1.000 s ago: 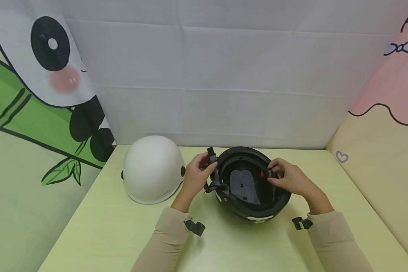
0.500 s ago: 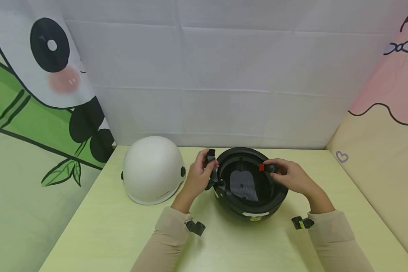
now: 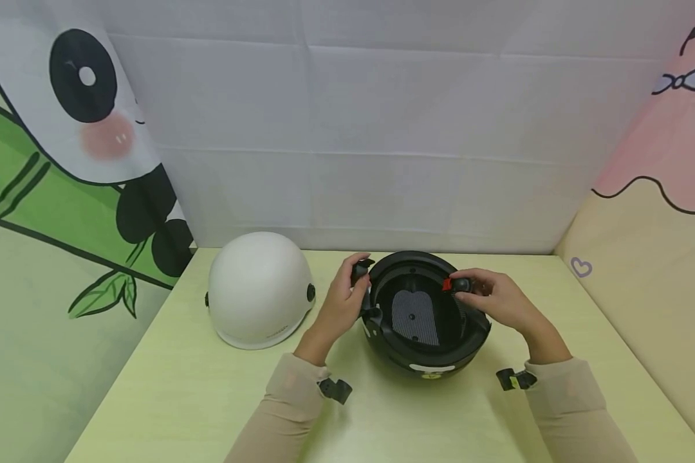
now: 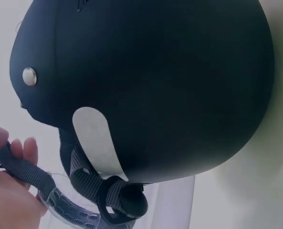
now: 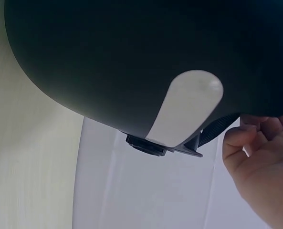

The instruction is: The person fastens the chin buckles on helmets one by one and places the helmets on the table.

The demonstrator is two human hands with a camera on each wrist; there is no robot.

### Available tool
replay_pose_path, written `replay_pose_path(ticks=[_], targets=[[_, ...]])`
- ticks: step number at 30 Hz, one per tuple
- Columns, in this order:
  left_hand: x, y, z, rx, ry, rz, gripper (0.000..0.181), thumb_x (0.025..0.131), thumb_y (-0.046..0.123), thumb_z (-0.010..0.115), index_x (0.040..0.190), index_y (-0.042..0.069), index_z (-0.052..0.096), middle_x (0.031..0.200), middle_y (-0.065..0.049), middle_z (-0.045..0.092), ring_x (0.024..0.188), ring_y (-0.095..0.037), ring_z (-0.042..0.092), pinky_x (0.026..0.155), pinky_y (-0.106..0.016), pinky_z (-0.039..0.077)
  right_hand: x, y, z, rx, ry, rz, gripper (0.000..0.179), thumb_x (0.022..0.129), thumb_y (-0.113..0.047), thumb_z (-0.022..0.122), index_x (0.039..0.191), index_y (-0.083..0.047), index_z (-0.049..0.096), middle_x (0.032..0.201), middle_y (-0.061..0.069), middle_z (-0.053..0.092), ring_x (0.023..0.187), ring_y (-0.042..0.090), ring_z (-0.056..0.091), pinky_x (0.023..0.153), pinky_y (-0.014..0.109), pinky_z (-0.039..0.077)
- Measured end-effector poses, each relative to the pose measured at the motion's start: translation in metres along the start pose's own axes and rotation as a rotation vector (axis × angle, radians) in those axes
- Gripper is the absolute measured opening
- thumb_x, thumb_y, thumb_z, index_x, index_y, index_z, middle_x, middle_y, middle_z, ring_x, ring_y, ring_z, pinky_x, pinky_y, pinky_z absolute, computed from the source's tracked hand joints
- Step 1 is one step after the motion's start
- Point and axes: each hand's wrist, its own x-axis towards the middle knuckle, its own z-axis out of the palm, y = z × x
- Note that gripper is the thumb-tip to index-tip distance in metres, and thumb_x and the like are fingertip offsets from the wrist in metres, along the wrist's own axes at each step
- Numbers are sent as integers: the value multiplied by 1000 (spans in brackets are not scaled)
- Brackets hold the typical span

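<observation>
A black helmet lies upside down on the table, its dark lining facing up. At its left rim my left hand grips the end of a chin strap; the dark end piece points right from between the fingers. Above the right side of the opening, my right hand pinches a black buckle piece with a red tip that points left. The two strap ends are apart. In the right wrist view the helmet shell hides what the right hand holds.
A white helmet stands dome up on the pale yellow table, left of the left hand. Behind the table hangs a white cloth, with printed panels on both sides.
The red-tipped buckle piece has come up and levelled, pointing left. The left strap end has tipped from upright to pointing right. The black helmet has shifted slightly left.
</observation>
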Motion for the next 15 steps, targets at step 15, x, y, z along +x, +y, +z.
replay_pose_path(ticks=[15], targets=[[-1, 37, 0, 45, 30, 66, 27, 103, -3, 37, 124, -11, 53, 104, -22, 54, 91, -39, 57, 83, -40, 47, -2, 0, 1, 13, 94, 1, 32, 87, -12, 75, 118, -3, 67, 73, 5, 51, 60, 16, 42, 50, 28, 35]])
